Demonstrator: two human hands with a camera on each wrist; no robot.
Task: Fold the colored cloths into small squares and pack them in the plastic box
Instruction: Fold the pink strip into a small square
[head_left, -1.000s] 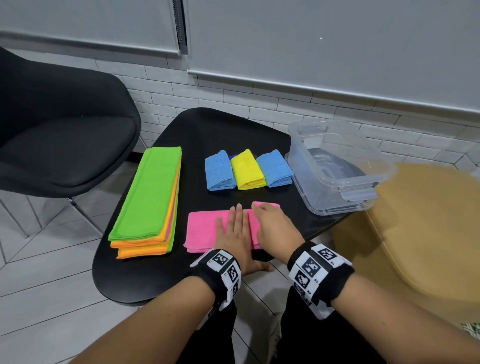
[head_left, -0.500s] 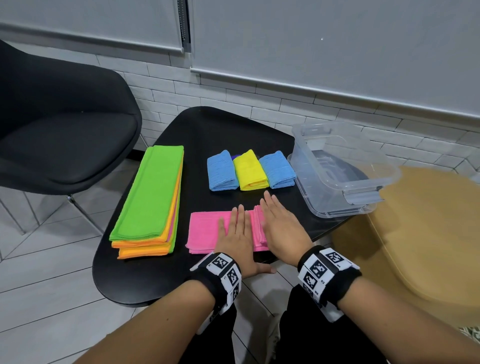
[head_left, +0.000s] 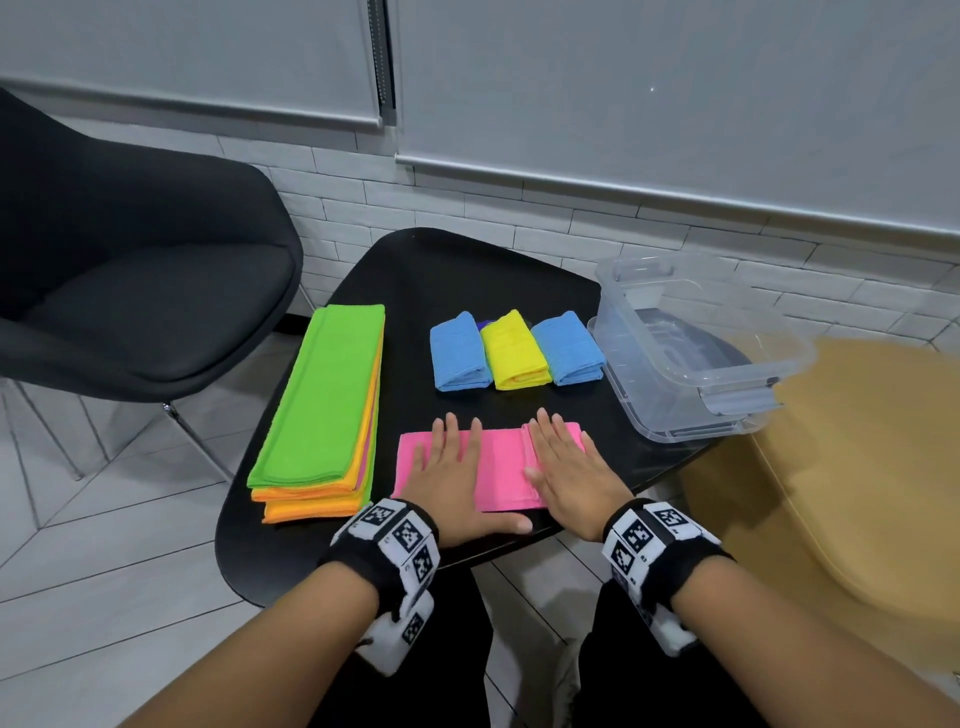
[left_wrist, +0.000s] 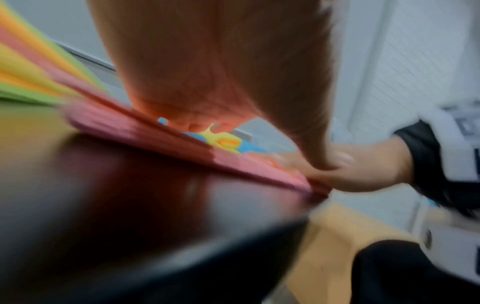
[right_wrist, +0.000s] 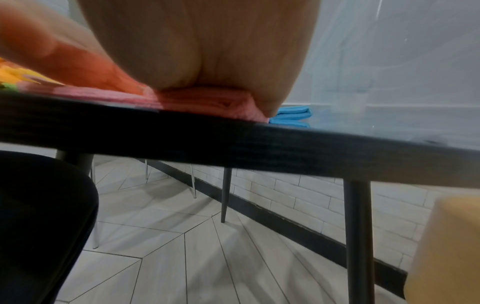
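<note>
A pink cloth (head_left: 501, 470) lies folded into a strip near the front edge of the black table (head_left: 457, 270). My left hand (head_left: 449, 467) presses flat on its left half, fingers straight. On the doubled right end my right hand (head_left: 569, 462) lies flat too. Behind them sit three small folded cloths: blue (head_left: 458, 351), yellow (head_left: 514, 349), blue (head_left: 569, 347). A clear plastic box (head_left: 691, 338) stands at the right edge, with no cloth in it. In the left wrist view the pink cloth (left_wrist: 182, 142) shows under the palm (left_wrist: 221, 61); in the right wrist view the pink cloth (right_wrist: 207, 100) bunches under the palm (right_wrist: 202, 41).
A stack of long cloths, green on top (head_left: 324, 395) with orange and pink below, lies along the table's left side. A black chair (head_left: 119, 280) stands to the left, a tan seat (head_left: 852, 467) to the right. The box overhangs the table's right edge.
Both hands have slid apart along the pink cloth, the left one leftward and the right one rightward, flattening the fold. The head view has dipped slightly.
</note>
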